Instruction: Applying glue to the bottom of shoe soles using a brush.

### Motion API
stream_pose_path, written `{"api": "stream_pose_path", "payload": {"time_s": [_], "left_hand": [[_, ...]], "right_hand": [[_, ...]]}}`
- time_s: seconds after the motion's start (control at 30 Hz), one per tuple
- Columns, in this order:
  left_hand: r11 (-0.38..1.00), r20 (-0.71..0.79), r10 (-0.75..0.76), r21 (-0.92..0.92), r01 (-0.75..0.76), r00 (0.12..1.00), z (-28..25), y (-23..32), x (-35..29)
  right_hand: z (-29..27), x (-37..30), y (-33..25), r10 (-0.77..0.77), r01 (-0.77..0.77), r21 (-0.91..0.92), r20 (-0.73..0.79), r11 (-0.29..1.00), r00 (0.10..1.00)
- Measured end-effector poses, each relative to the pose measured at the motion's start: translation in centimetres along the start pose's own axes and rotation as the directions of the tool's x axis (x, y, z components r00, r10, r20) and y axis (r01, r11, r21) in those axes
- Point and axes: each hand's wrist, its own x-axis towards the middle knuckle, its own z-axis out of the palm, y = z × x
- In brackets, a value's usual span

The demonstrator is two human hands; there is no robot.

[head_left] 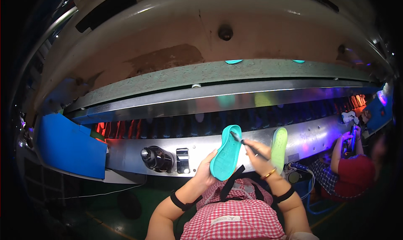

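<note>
Turquoise in our head view, the shoe sole (226, 157) could twist, we judge, if our left hand (205, 168), pinching its near left edge, slackens under the brush-like tool (236, 137), letting the tip stray over the rim. It touches our left hand, lying to its right, and sits left of our right hand (261, 157), whose blurred fingers pinch the tool's dark handle above the metal surface (310, 141).

Remotely, I count two soles (223, 159) (278, 147), one brush (237, 138), one black container (158, 159) at the steel ledge (126, 157); two teal slivers (234, 61) beyond.
</note>
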Motion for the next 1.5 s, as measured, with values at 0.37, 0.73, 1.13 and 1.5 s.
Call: {"api": "stream_pose_path", "payload": {"time_s": [0.37,0.73,1.13,1.5], "left_hand": [[0.89,0.1,0.198,0.398,-0.222,0.975,-0.2,3.4,-4.5],[0.352,-0.16,0.853,-0.527,-0.774,0.497,2.5,32.4,-7.6],[-0.292,0.521,0.49,0.853,-0.432,0.698,14.2,22.1,12.6],[-0.791,0.654,0.32,0.582,-0.187,0.686,15.3,15.4,6.5]], "right_hand": [[-4.2,-1.6,-4.4,0.125,-0.402,0.685,0.417,0.607,0.9],[-5.8,-4.1,0.8,0.316,-0.314,0.884,0.204,0.347,0.926],[-6.0,-4.3,2.2,0.42,-0.255,0.898,0.089,0.358,0.903],[-8.3,-6.5,3.8,0.52,-0.223,0.855,-0.062,0.467,0.852]]}}
